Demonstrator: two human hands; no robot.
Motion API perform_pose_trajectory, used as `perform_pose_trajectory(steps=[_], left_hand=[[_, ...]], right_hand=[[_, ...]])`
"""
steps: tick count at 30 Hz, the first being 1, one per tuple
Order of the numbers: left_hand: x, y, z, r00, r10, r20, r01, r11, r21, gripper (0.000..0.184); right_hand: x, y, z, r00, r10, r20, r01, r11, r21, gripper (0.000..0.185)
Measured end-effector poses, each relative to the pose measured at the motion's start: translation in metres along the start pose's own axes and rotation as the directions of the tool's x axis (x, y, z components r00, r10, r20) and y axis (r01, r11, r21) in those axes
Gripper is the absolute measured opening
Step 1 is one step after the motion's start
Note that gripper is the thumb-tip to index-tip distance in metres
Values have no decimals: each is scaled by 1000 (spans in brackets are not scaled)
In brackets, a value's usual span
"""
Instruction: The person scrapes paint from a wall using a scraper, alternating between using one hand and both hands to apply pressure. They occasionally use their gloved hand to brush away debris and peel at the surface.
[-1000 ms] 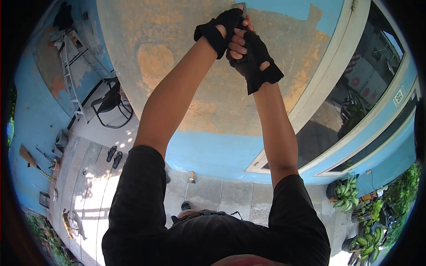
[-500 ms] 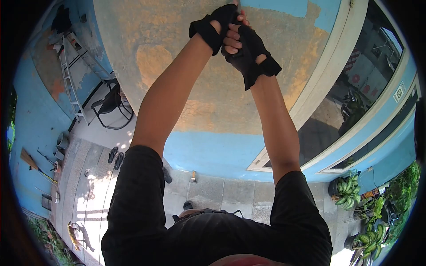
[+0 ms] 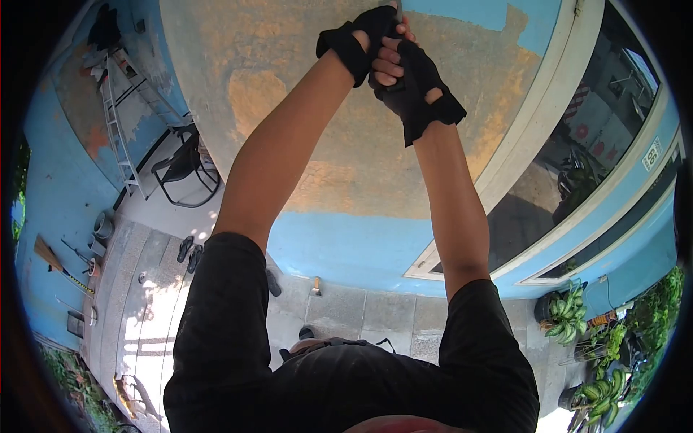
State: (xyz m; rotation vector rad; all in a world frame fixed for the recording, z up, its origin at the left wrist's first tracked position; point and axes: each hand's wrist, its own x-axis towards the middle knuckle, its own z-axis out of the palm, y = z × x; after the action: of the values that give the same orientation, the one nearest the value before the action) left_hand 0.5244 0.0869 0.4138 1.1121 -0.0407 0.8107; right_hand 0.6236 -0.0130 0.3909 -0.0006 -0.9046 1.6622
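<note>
My left hand (image 3: 367, 40), in a black fingerless glove, is closed at the top of the view around a tool with a thin grey metal blade (image 3: 399, 10). Just to its right, my right hand (image 3: 406, 76) wears the same kind of glove, with its fingers curled and pressed against the left hand on the tool's hidden handle. Both arms reach up to a wall (image 3: 289, 108) of bare grey and orange patches. Blue paint (image 3: 462, 11) with a ragged edge remains beside the blade. The blade's tip is cut off by the frame's top edge.
A window (image 3: 534, 195) is on the right, with potted plants (image 3: 567, 314) below. At left are a ladder (image 3: 115, 123), a black chair (image 3: 184, 169), a broom (image 3: 49, 254) and sandals (image 3: 190, 252). A small wooden-handled tool (image 3: 316, 286) lies by the wall base.
Both hands shifted left and slightly up with the tool, then back to the right. The cat-like animal at lower left has moved down and right across the paving.
</note>
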Motion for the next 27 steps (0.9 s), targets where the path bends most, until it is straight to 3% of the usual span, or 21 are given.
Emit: perform_pose_trajectory(steps=[2,3,7,9,24,25,27], left_hand=[[-1,4,7,1000,17,9,-17,1000,5,42],[30,1,-6,984,97,-150,-78,988,130,44],[12,-14,2,976,91,-198,-50,978,201,44],[10,-8,9,973,106,-207,-46,961,273,44],[26,1,-30,997,-66,-44,65,997,-28,35],[21,4,-15,997,-64,-38,63,998,-25,35],[14,11,6,966,127,-224,-102,988,120,34]], right_hand=[[1,-5,-13,999,22,31,-20,997,-69,25],[1,-5,-7,1000,-2,6,3,997,-72,25],[-4,0,-7,999,-18,-38,17,1000,-17,26],[-10,-1,-12,1000,-6,-4,6,997,-74,25],[-12,-2,-9,1000,17,-9,-17,998,-63,24],[-8,-4,-7,1000,13,-6,-13,998,-67,24],[5,-5,0,1000,23,-2,-23,1000,-2,24]])
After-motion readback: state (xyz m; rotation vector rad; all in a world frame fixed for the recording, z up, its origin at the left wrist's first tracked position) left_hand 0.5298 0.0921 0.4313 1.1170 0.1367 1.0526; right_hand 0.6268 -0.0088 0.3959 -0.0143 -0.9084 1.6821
